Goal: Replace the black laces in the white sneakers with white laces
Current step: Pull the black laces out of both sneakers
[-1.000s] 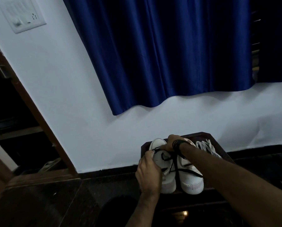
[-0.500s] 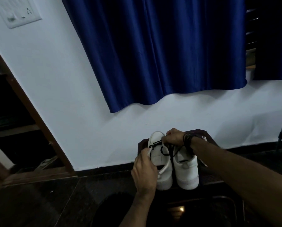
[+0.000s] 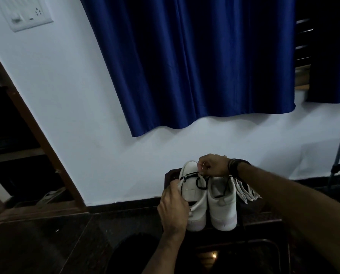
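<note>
While your right hand (image 3: pixel 213 166) pinches the black lace (image 3: pixel 193 175) and your left hand (image 3: pixel 174 202) grips the left sneaker (image 3: pixel 195 196), pull steadily. Free one eyelet at a time; white laces (image 3: pixel 246 191) wait alongside.

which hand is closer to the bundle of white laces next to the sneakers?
Right. The right hand sits above the sneakers' far end, with the white laces just beneath its wrist. The left hand is across both sneakers, at the left sneaker's outer side.

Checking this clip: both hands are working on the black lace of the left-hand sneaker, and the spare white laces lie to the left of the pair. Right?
Not quite. In the head view the white laces lie to the right of the pair, beside the right-hand sneaker. Both hands, left hand and right hand, are at the left-hand sneaker's black lace.
</note>
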{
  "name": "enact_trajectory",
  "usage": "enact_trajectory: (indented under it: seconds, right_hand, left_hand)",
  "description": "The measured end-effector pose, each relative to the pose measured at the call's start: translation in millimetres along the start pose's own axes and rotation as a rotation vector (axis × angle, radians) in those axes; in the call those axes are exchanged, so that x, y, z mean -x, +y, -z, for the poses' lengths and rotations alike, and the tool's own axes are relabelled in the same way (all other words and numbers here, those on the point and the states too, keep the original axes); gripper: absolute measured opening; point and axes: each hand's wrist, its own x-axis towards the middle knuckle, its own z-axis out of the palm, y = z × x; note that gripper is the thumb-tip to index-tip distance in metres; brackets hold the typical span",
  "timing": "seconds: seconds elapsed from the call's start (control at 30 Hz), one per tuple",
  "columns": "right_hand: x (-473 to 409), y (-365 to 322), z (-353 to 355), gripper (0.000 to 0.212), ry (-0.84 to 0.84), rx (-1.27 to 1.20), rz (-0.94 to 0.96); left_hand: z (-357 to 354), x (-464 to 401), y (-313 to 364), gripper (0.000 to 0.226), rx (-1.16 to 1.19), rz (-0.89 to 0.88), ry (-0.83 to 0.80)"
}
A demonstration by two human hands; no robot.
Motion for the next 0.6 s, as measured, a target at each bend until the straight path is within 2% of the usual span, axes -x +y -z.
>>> enact_trajectory:
  seconds: [0.13,0.27,0.37,0.47,0.5,0.6]
  right_hand:
    - [2,-8,-17,0.026,0.151,0.077,0.003]
    - [-3,-9,-26,0.018,0.216,0.026,-0.133]
    - [-10,-10,-29,0.016,0.23,-0.032,-0.229]
    - [-15,-11,-33,0.02,0.218,-0.06,-0.271]
    - [-17,-11,-34,0.022,0.207,-0.069,-0.269]
    - [-17,-10,-36,0.027,0.184,-0.099,-0.261]
  left_hand:
    - [-3,-4,1,0.038,0.004,0.004,-0.026]
    - [-8,-7,2,0.041,-0.006,-0.015,-0.015]
    - [-13,-16,-2,0.043,-0.069,-0.16,0.045]
    - [-10,-25,6,0.016,-0.069,-0.284,0.042]
    - [-8,-27,13,0.017,-0.038,-0.246,0.037]
    - [-10,-33,35,0.048,-0.062,-0.025,-0.034]
